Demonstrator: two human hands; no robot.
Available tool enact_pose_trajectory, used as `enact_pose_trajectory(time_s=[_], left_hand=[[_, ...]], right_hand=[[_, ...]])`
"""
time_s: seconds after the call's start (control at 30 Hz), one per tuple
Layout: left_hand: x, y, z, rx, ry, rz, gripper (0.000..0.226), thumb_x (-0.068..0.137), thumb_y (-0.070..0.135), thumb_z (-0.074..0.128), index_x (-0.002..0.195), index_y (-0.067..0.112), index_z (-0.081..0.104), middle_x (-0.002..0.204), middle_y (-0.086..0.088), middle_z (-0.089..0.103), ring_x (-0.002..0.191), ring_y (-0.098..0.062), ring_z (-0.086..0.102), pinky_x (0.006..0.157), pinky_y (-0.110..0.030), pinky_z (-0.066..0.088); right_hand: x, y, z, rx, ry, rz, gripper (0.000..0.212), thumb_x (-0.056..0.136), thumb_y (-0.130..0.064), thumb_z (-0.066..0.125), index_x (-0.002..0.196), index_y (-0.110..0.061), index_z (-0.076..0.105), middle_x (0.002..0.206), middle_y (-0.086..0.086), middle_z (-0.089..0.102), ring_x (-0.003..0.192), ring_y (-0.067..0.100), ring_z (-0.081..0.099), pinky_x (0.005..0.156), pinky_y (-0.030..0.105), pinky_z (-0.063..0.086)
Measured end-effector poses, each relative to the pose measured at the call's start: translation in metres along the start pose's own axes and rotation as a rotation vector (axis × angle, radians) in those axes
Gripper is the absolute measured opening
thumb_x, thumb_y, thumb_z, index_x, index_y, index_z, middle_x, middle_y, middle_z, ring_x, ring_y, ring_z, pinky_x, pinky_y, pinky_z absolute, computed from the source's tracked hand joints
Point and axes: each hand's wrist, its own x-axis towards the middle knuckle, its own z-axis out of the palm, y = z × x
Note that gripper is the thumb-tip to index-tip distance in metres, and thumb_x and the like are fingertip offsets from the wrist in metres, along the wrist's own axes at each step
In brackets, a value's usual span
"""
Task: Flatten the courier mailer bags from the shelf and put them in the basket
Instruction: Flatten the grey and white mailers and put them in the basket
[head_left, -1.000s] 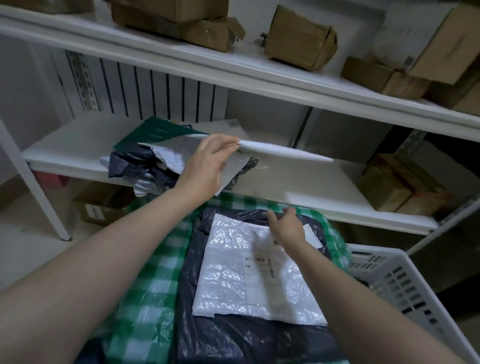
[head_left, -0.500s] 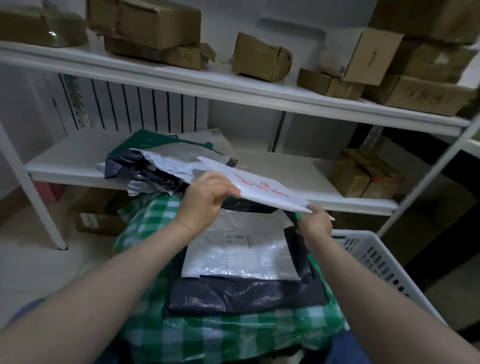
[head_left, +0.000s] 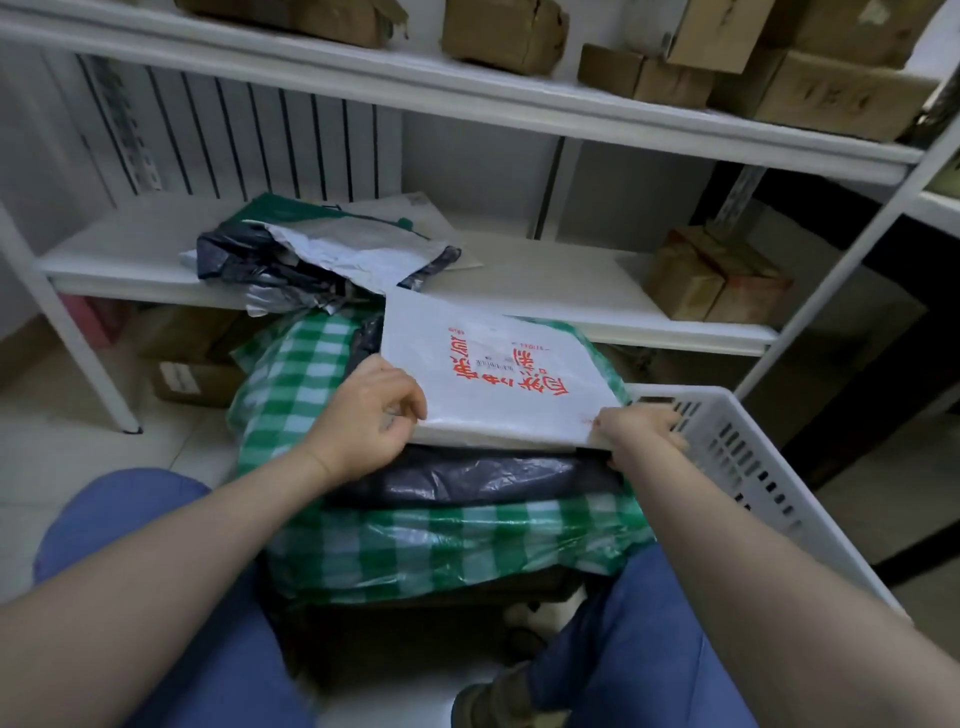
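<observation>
Left grip (head_left: 371, 415) and right grip (head_left: 641, 434) each pinch a near corner of the red-printed white mailer (head_left: 498, 374), likely to pull it flat over the black bag (head_left: 467, 475) (white basket (head_left: 753, 457) just beside, right).

arms reach forward; left hand (head_left: 363, 415) and right hand (head_left: 641, 432) both curled, pinching.

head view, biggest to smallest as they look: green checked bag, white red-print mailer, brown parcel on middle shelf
1. green checked bag
2. white red-print mailer
3. brown parcel; it is farther from the camera, so its real size is unsure
</observation>
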Motion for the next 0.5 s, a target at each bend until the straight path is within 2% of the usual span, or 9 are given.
enact_pose_trajectory(time_s=[0.07,0.13,0.2,0.27,0.33,0.4,0.43,0.5], left_hand=[[-0.009,-0.004,-0.003,-0.004,-0.012,-0.12,0.024,0.078,0.03,0.041,0.086,0.02,0.062,0.071,0.012,0.052,0.076,-0.009,0.041,0.066,-0.021,0.032],[-0.014,-0.005,-0.005,0.009,0.037,-0.249,0.02,0.085,0.035,0.045,0.094,0.023,0.058,0.068,0.01,0.046,0.068,-0.009,0.043,0.062,-0.026,0.032],[-0.016,-0.003,-0.008,0.004,0.038,-0.363,0.013,0.086,0.019,0.057,0.097,0.025,0.057,0.062,0.005,0.043,0.06,-0.012,0.045,0.059,-0.033,0.038],[-0.018,0.0,-0.011,-0.01,0.004,-0.43,0.028,0.081,0.002,0.058,0.092,0.029,0.058,0.055,0.004,0.041,0.054,-0.015,0.042,0.057,-0.033,0.037],[-0.019,0.002,-0.014,0.025,-0.017,-0.503,0.036,0.076,0.0,0.056,0.081,0.036,0.057,0.051,0.007,0.042,0.052,-0.015,0.043,0.055,-0.032,0.037],[-0.018,0.005,-0.014,0.18,-0.054,-0.577,0.03,0.076,0.007,0.056,0.076,0.037,0.056,0.058,0.006,0.054,0.061,-0.019,0.053,0.058,-0.033,0.041],[-0.017,0.006,-0.014,0.298,-0.061,-0.601,0.025,0.078,0.013,0.056,0.08,0.037,0.059,0.069,0.005,0.062,0.071,-0.021,0.058,0.061,-0.033,0.044],[-0.012,0.007,-0.009,0.477,-0.052,-0.577,0.025,0.085,0.025,0.052,0.105,0.037,0.063,0.103,0.004,0.067,0.099,-0.024,0.058,0.072,-0.034,0.045]], right_hand=[[-0.009,-0.002,-0.001,-0.162,-0.011,-0.01,0.077,0.071,-0.026,0.064,0.141,-0.007,0.038,0.14,0.019,0.042,0.125,0.039,0.044,0.104,0.045,0.041],[-0.021,-0.002,-0.003,-0.271,-0.004,-0.026,0.067,0.065,-0.03,0.06,0.127,-0.009,0.05,0.124,0.016,0.055,0.11,0.038,0.054,0.094,0.042,0.047],[-0.031,-0.006,-0.006,-0.398,-0.004,-0.031,0.057,0.07,-0.032,0.059,0.122,-0.008,0.056,0.124,0.012,0.059,0.111,0.036,0.055,0.097,0.039,0.045],[-0.038,-0.011,-0.01,-0.54,0.03,-0.044,0.048,0.083,-0.032,0.055,0.125,-0.009,0.055,0.13,0.011,0.055,0.118,0.034,0.05,0.098,0.037,0.04],[-0.04,-0.011,-0.014,-0.611,0.048,-0.03,0.052,0.085,-0.036,0.053,0.13,-0.009,0.051,0.134,0.013,0.05,0.12,0.034,0.047,0.097,0.039,0.038],[-0.04,-0.009,-0.015,-0.62,0.061,-0.014,0.063,0.083,-0.039,0.055,0.136,-0.007,0.043,0.139,0.017,0.043,0.124,0.035,0.042,0.099,0.043,0.037],[-0.045,-0.007,-0.014,-0.639,0.087,-0.057,0.067,0.084,-0.041,0.056,0.138,-0.006,0.038,0.142,0.019,0.038,0.127,0.036,0.038,0.102,0.045,0.035],[-0.053,-0.004,-0.01,-0.722,0.173,-0.338,0.067,0.09,-0.05,0.051,0.141,-0.009,0.034,0.147,0.019,0.031,0.134,0.037,0.029,0.11,0.052,0.027]])
